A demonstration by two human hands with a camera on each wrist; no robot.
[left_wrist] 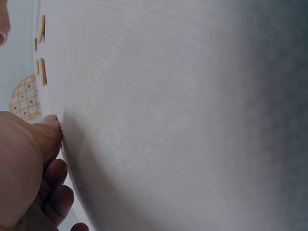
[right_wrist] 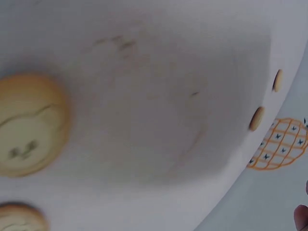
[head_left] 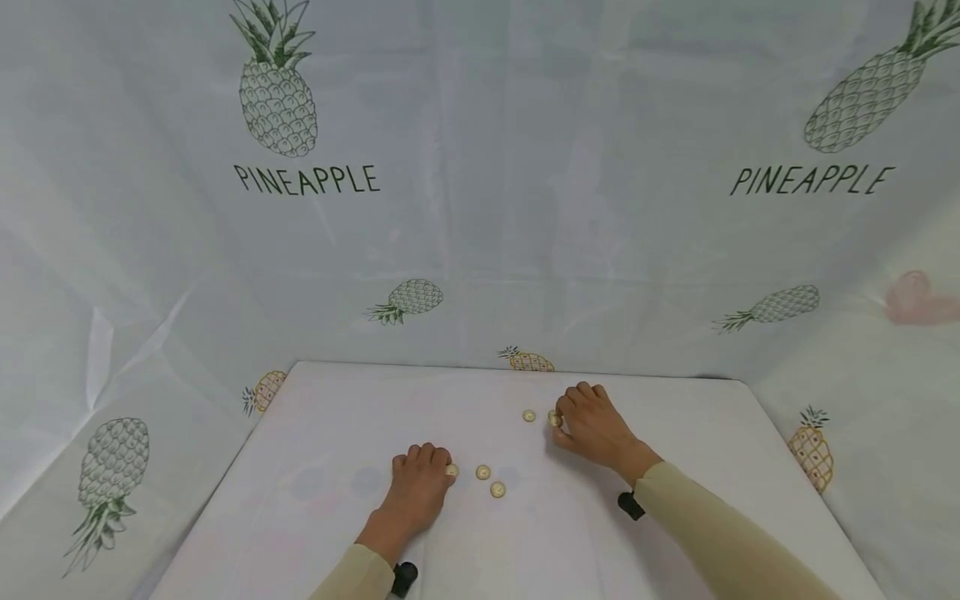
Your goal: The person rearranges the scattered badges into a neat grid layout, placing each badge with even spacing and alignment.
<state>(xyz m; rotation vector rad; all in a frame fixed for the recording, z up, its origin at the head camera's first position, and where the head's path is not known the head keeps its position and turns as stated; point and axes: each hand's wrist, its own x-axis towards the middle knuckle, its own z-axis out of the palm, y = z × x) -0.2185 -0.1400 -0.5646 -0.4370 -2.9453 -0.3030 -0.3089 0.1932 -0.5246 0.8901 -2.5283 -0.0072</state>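
My left hand [head_left: 420, 487] is low on the white tabletop, thumb and finger pinching a small round tan disc [head_left: 452, 470]. In the left wrist view that disc is hidden behind the thumb [left_wrist: 48, 127]. To its right lie two more discs, one [head_left: 483, 472] just behind the other [head_left: 498, 489]. A large bear-face disc [right_wrist: 29, 125] shows close up in the right wrist view. My right hand [head_left: 596, 425] pinches a disc [head_left: 556, 421], partly hidden by its fingers, right by another disc on the table. A further disc [head_left: 529, 415] lies to its left.
The white table [head_left: 337, 417] has its far edge just behind my right hand. A pale cloth [head_left: 510, 208] printed with pineapples hangs behind and at both sides. Black wrist straps [head_left: 405, 577] show at the sleeve cuffs.
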